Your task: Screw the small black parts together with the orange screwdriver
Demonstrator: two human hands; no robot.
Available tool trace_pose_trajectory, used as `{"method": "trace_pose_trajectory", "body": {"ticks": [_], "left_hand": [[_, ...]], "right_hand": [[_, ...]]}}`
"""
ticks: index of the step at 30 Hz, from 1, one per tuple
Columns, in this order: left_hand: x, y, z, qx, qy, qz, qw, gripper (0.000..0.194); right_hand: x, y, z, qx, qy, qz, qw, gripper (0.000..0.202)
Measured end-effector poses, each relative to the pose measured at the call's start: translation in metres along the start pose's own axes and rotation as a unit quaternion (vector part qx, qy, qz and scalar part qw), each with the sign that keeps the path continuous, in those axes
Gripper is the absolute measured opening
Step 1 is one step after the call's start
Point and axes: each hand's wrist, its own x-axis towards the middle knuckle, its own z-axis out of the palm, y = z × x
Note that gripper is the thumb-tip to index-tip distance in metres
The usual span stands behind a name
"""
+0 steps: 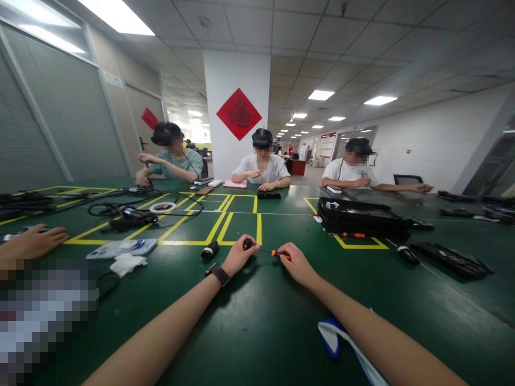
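My left hand [238,255], with a black band on its wrist, is closed around a small black rounded part [247,244]; its exact kind is hidden by my fingers. My right hand [296,262] grips the orange and black handle of a screwdriver [276,253]. The thin shaft points left toward the black part, its tip close to my left fingers; whether it touches cannot be made out. Just left of my left hand, a black cylindrical piece with a light ring [210,250] lies on the green table [257,332].
Black trays [358,214] are stacked at right, with an orange-handled tool [354,235] before them. Farther right lie another black cylinder [407,255] and a black panel [453,260]. Cables [132,214] and a tissue [127,264] lie left. A neighbour's hand [38,244] rests there; three people sit opposite.
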Motion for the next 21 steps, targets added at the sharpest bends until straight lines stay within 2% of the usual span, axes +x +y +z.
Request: {"method": "trace_pose_trajectory", "body": {"ticks": [5,13,21], "left_hand": [[0.0001,0.0001,0.0005,0.004,0.002,0.001,1.000,0.023],[-0.0012,0.0033,0.0002,0.017,-0.005,0.014,1.000,0.022],[-0.0006,0.0054,-0.0022,0.015,-0.008,0.010,1.000,0.020]], "right_hand": [[-0.0012,0.0014,-0.0002,0.006,0.013,-0.011,1.000,0.019],[0.0015,0.0064,0.0043,0.012,0.003,0.024,1.000,0.019],[0.0013,-0.0020,-0.0035,0.011,-0.004,0.007,1.000,0.015]]}}
